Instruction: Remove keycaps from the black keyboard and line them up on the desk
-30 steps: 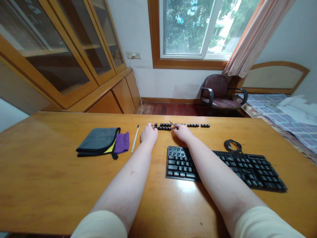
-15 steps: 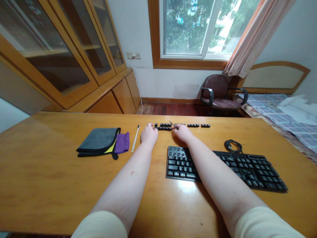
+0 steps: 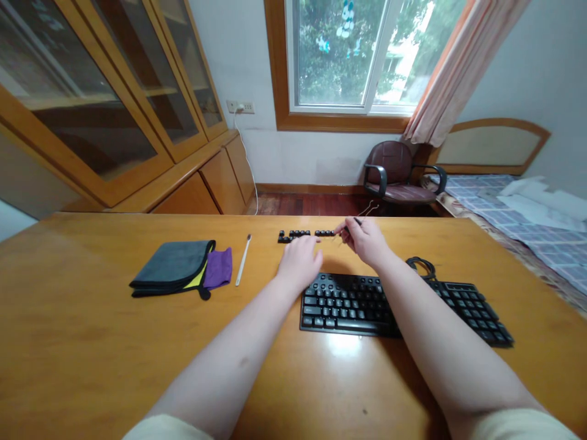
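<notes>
Over the row of loose black keycaps (image 3: 299,233) near the table's far edge lies my left hand (image 3: 300,263), palm down, index finger and thumb apart. It covers part of the keycaps, and nothing shows in it. My right hand (image 3: 364,238), raised to the right of it, is closed on a wire keycap puller (image 3: 369,209) with a dark handle and two thin wires pointing away from me. Its fingers hide most of the handle. A black keyboard (image 3: 348,305) lies below both hands, partly under my right forearm.
A toothbrush (image 3: 243,260) lies left of my left hand, beside a folded grey cloth (image 3: 174,263) and a purple cloth (image 3: 218,269). The coiled cable (image 3: 420,267) sits behind the keyboard. Beyond the table (image 3: 92,354) stands an armchair (image 3: 394,171).
My right hand has lifted off the keycaps and moved right, turning the puller. My left hand has shifted right along the keycaps and nearer the keyboard. The view has shifted slightly.
</notes>
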Available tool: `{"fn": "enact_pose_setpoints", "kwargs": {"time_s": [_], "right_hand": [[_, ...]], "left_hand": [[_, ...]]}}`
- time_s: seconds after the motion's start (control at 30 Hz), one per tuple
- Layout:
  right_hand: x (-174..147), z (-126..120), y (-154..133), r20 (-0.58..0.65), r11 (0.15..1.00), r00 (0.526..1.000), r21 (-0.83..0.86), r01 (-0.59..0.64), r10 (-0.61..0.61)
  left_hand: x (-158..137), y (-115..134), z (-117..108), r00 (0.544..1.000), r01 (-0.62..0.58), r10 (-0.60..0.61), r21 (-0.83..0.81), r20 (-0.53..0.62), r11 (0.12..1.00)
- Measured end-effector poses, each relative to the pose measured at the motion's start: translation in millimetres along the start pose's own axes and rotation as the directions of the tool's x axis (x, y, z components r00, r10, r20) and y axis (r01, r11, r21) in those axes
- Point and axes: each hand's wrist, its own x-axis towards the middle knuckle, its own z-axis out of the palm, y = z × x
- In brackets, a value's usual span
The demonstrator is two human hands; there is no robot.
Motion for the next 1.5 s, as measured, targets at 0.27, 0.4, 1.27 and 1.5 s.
{"fn": "enact_pose_setpoints", "kwargs": {"time_s": [0.27, 0.4, 1.27, 1.5], "right_hand": [[-46.7, -29.6, 25.8, 0.288, 0.909, 0.954, -0.415, 0.040, 0.090], [-46.6, -27.0, 30.4, 0.390, 0.925, 0.918, -0.369, 0.088, 0.068], [-64.4, -0.5, 33.4, 0.577, 0.827, 0.790, -0.326, 0.458, -0.210], [-69.4, 3.2, 40.3, 0.558, 0.719, 0.765, -0.381, 0.581, -0.322]], "left_hand": [[-35.6, 37.8, 34.9, 0.913, -0.159, 0.165, -0.049, 0.373, 0.986], [-35.5, 29.3, 36.5, 0.889, -0.181, 0.178, -0.034, 0.423, 0.983], [-52.3, 18.6, 6.3, 0.880, -0.233, 0.241, -0.070, 0.410, 0.970], [-53.7, 13.2, 13.9, 0.879, -0.258, 0.257, -0.053, 0.403, 0.965]]}}
